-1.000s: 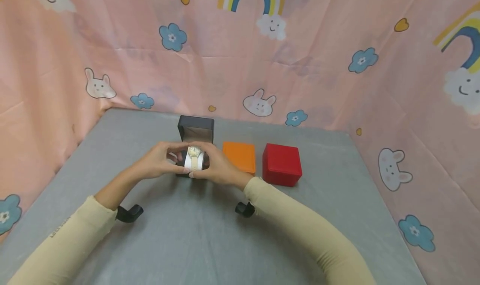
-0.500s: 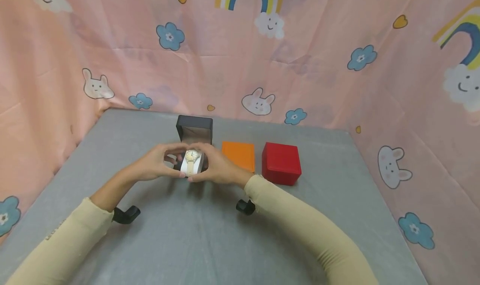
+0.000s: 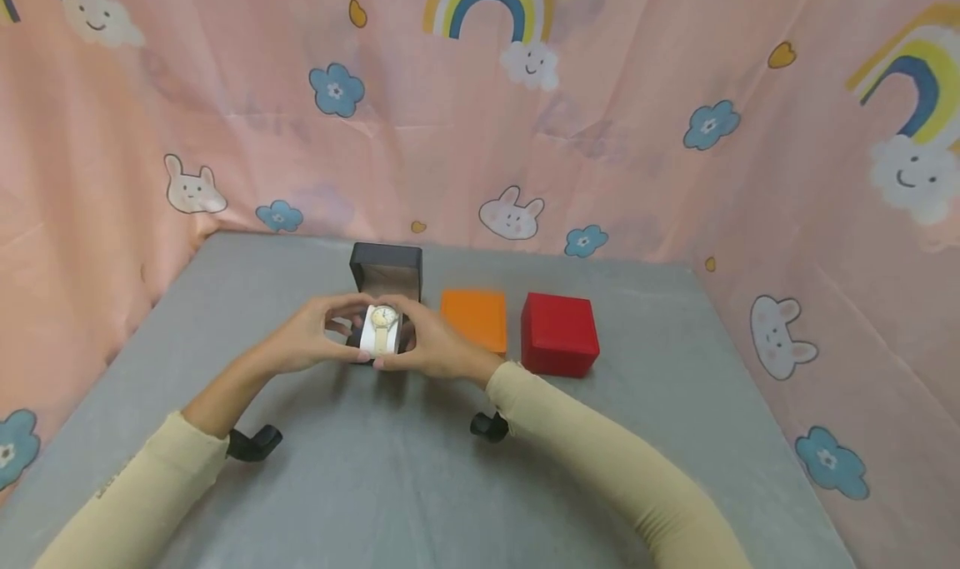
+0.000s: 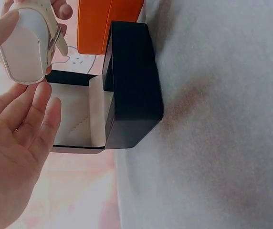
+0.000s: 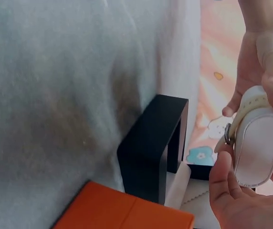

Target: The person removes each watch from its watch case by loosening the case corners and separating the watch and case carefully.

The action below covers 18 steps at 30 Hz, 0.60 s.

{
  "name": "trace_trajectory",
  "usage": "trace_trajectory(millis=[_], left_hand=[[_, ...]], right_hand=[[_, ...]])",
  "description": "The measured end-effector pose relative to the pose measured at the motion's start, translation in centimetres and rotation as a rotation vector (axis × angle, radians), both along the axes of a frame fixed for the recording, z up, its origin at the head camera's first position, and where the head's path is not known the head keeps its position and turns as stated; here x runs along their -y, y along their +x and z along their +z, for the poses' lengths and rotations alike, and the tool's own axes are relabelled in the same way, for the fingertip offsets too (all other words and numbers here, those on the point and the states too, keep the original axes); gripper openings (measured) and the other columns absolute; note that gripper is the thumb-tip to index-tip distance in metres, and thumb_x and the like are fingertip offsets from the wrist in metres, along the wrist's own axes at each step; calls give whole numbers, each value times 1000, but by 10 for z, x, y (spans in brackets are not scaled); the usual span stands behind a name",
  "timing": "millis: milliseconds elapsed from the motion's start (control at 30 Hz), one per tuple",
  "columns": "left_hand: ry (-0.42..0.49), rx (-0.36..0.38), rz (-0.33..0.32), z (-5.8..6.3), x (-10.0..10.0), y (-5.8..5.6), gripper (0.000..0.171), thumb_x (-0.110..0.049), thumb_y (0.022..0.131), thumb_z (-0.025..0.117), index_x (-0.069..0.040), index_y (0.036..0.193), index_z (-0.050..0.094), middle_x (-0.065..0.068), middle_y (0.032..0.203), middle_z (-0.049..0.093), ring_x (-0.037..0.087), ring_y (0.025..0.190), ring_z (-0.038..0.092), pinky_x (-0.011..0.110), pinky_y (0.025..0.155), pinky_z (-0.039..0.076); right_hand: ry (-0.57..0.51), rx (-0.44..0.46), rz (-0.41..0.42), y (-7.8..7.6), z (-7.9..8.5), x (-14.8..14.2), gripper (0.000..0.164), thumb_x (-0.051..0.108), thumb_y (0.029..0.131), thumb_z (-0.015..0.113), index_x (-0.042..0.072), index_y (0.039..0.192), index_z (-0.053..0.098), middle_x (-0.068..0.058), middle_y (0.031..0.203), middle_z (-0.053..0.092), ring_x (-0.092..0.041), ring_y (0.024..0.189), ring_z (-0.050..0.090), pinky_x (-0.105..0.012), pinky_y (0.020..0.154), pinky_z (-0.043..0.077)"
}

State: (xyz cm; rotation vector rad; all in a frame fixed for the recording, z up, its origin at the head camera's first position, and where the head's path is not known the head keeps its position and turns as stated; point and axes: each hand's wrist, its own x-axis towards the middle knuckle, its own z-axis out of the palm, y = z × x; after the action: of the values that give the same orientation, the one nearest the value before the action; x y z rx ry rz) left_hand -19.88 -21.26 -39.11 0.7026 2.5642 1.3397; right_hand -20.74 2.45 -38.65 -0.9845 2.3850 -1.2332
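A wristwatch [image 3: 385,317] with a pale cream strap is wrapped round a white cushion [image 4: 24,50]. My left hand [image 3: 315,336] and my right hand [image 3: 435,341] hold it between them, thumbs at the near edge and fingers at the far edge. The dial faces up toward the head view. In the right wrist view, the cushion's smooth flat end [image 5: 258,150] shows between the fingers. Close behind and beneath the hands stands a black watch box [image 4: 134,78], its lid [image 3: 386,267] raised and its light lining visible. Both wrist views show the cushion raised clear of the box.
To the right of the black box sit an orange box [image 3: 474,319] and a red box [image 3: 558,334], both closed. They stand on a grey cloth-covered table [image 3: 360,486]. A pink patterned curtain [image 3: 420,152] hangs round the table's back and sides.
Both hands keep hold of the watch and have shifted it only slightly, tipping its dial a little more toward the head camera. The boxes stay in place; the head view has moved slightly.
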Motion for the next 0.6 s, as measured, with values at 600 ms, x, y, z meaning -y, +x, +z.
trace_trajectory(millis=[600], left_hand=[[-31, -50, -27, 2, -7, -1, 72, -20, 87, 80, -2, 149, 47, 8, 114, 68, 19, 97, 62, 43, 94, 54]], right_hand=[[-6, -82, -78, 3, -1, 2, 70, 17, 86, 74, 12, 149, 43, -7, 136, 55, -17, 101, 53, -24, 82, 48]])
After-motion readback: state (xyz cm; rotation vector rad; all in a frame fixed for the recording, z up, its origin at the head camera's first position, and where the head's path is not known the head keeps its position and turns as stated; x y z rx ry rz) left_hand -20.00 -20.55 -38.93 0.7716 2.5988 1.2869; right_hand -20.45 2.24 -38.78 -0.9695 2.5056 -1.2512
